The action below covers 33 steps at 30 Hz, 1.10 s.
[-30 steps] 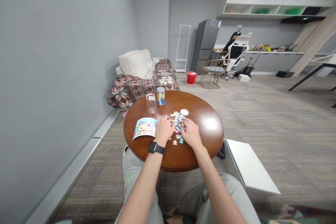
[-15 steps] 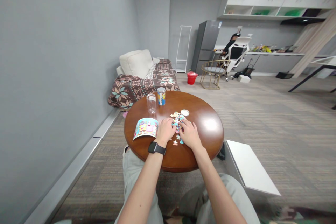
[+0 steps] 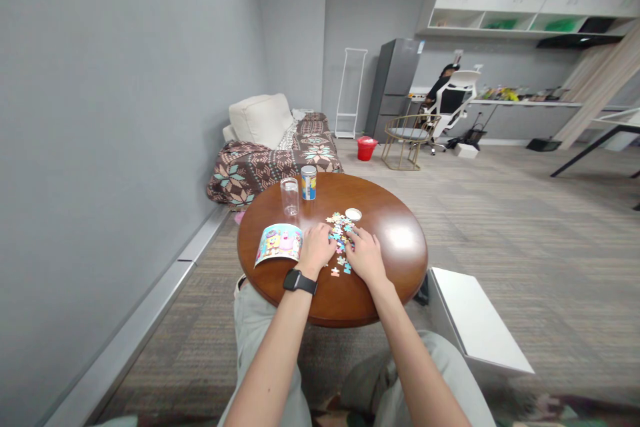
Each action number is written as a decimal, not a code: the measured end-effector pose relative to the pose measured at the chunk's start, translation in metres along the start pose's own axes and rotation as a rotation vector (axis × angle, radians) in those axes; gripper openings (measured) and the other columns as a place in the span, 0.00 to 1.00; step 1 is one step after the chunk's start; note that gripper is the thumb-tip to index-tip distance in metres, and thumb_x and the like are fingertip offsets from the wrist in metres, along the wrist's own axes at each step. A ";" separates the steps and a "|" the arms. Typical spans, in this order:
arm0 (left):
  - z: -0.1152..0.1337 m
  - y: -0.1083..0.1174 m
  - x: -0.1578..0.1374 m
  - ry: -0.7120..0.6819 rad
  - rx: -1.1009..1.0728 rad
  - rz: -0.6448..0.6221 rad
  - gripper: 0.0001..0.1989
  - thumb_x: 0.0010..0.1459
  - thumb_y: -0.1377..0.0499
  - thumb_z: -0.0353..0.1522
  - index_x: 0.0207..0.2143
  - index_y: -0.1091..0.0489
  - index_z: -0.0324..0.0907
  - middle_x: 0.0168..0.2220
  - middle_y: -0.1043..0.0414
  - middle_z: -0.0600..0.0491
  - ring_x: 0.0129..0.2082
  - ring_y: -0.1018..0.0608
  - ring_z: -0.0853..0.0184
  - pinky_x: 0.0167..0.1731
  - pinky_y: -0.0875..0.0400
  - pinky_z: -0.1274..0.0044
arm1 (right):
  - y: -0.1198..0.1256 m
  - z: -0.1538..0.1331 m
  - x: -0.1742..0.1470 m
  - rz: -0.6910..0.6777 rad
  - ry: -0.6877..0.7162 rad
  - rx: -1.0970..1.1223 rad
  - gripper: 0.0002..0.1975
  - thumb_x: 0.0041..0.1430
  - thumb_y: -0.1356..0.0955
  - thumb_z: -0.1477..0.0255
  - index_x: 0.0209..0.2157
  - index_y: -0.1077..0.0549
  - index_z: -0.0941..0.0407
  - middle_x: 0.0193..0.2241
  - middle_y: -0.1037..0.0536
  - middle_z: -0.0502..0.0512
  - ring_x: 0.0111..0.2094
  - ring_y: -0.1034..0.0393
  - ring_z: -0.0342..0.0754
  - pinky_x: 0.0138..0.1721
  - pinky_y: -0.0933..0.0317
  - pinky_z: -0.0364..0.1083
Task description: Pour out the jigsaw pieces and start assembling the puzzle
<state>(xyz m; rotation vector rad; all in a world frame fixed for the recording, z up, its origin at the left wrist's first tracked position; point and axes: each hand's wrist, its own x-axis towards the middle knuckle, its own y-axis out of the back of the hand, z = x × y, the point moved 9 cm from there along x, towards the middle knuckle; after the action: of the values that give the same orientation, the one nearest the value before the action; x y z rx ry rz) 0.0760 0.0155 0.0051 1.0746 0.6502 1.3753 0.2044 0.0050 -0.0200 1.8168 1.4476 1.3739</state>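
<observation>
A big grey wall (image 3: 130, 120) goes up on my left. The bed (image 3: 280, 163) is by it, with a brown cloth that has star shapes. A tall grey fridge (image 3: 397, 80) stands at the back. My round brown desk (image 3: 360, 190) is in front of me, over my knees. A white box (image 3: 483, 310) sits on the floor to the right of it. A gold chair (image 3: 410, 130) and a red bin (image 3: 366, 148) are far off, past the desk.

On the desk, a bent card (image 3: 280, 241) lies on the left, with a yellow guy and a pink guy on it. My left hand (image 3: 319, 250) is just beside it. My right hand (image 3: 367, 259) is across from my left, and the puzzle bits (image 3: 340, 233) are in a messy pile between them. My left fingers curl loosely at the pile. My right fingers are a little spread at the other side. I can't tell if they pinch any bits.

A clear glass (image 3: 290, 197) stands behind the card, and a blue and yellow can (image 3: 309, 183) is next to it. My black watch (image 3: 300, 281) is on my left wrist. A round lid (image 3: 353, 214) lies just behind the bits. The bits are the smallest things, and a few lie closer to me.
</observation>
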 end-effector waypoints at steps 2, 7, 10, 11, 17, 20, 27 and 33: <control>-0.001 -0.001 0.000 -0.001 0.002 0.002 0.13 0.60 0.47 0.26 0.45 0.28 0.40 0.49 0.25 0.46 0.52 0.25 0.60 0.55 0.35 0.70 | -0.002 0.000 0.000 -0.028 -0.002 0.005 0.19 0.62 0.39 0.75 0.51 0.24 0.54 0.59 0.28 0.61 0.62 0.38 0.58 0.64 0.52 0.63; -0.001 -0.001 0.000 0.000 0.004 0.001 0.12 0.60 0.47 0.26 0.44 0.28 0.41 0.48 0.25 0.47 0.51 0.26 0.61 0.55 0.35 0.70 | -0.002 0.000 0.000 -0.045 -0.009 0.016 0.20 0.63 0.40 0.75 0.52 0.25 0.55 0.59 0.28 0.63 0.62 0.38 0.57 0.65 0.52 0.64; -0.001 -0.001 0.000 0.003 0.002 -0.001 0.11 0.60 0.47 0.26 0.43 0.28 0.40 0.49 0.25 0.47 0.51 0.26 0.60 0.55 0.35 0.70 | 0.000 0.000 0.000 -0.028 -0.016 0.019 0.19 0.63 0.40 0.75 0.52 0.25 0.56 0.59 0.27 0.63 0.61 0.37 0.57 0.65 0.51 0.62; -0.001 -0.001 0.000 0.002 -0.002 -0.002 0.11 0.60 0.47 0.26 0.43 0.28 0.40 0.49 0.25 0.47 0.51 0.26 0.60 0.55 0.35 0.70 | 0.001 0.000 0.000 -0.021 -0.020 0.020 0.19 0.63 0.39 0.75 0.51 0.25 0.57 0.58 0.27 0.64 0.61 0.36 0.57 0.64 0.51 0.61; -0.002 -0.003 0.001 0.000 -0.008 0.003 0.11 0.60 0.47 0.26 0.44 0.28 0.40 0.49 0.25 0.47 0.51 0.26 0.60 0.55 0.36 0.70 | 0.001 0.001 0.000 -0.033 -0.035 0.026 0.19 0.62 0.39 0.76 0.50 0.24 0.58 0.57 0.27 0.64 0.60 0.36 0.58 0.64 0.50 0.61; -0.003 -0.004 0.002 -0.001 -0.005 0.000 0.12 0.60 0.47 0.26 0.44 0.28 0.39 0.49 0.26 0.46 0.52 0.26 0.60 0.55 0.35 0.70 | -0.001 0.000 -0.001 -0.059 -0.025 0.006 0.20 0.63 0.40 0.76 0.52 0.25 0.58 0.60 0.28 0.65 0.63 0.38 0.58 0.65 0.53 0.63; -0.003 -0.004 0.001 0.006 -0.012 -0.010 0.13 0.60 0.47 0.26 0.46 0.28 0.39 0.50 0.26 0.46 0.52 0.26 0.59 0.56 0.36 0.70 | -0.002 -0.002 -0.001 -0.106 -0.031 -0.028 0.21 0.64 0.41 0.76 0.55 0.27 0.59 0.62 0.31 0.65 0.64 0.40 0.58 0.66 0.54 0.63; -0.003 -0.004 0.001 0.014 -0.007 -0.005 0.12 0.60 0.47 0.26 0.44 0.28 0.40 0.49 0.26 0.47 0.51 0.26 0.60 0.54 0.35 0.70 | 0.002 -0.002 -0.001 -0.034 -0.016 -0.010 0.20 0.62 0.39 0.76 0.54 0.27 0.59 0.60 0.30 0.65 0.62 0.38 0.57 0.66 0.52 0.62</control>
<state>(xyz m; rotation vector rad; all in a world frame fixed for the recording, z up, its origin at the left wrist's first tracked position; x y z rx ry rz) 0.0751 0.0178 0.0007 1.0579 0.6577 1.3807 0.2037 0.0031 -0.0182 1.7854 1.4544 1.3447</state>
